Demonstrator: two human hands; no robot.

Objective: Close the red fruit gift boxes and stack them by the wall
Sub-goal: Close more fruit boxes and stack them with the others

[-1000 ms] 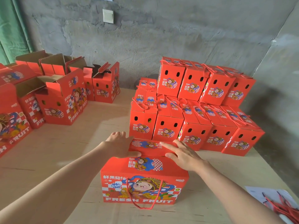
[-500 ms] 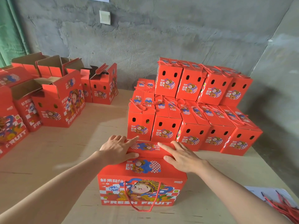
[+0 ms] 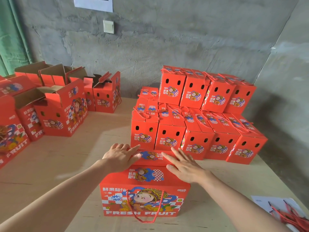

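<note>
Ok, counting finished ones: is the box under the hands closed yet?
Closed or nearly: the box has its top flaps down, left hand and right hand pressing them.

Front and centre on the table [image 3: 80, 158]: red gift box [image 3: 145, 200], upright, long side to the camera, cartoon figure and "FRESH FRUIT" across it, red rope handle [image 3: 144, 219] drooping down the front. Top flaps [image 3: 150, 162] folded down, nearly flat. Just behind: closed boxes [image 3: 197, 143], a tight row of five, two oval holes in each end panel, rope handles lying on the lids. On top, four more [image 3: 205, 94], close to the wall [image 3: 167, 47]. Well off to the left: open boxes [image 3: 61, 113], flaps up, brown insides showing.
</note>
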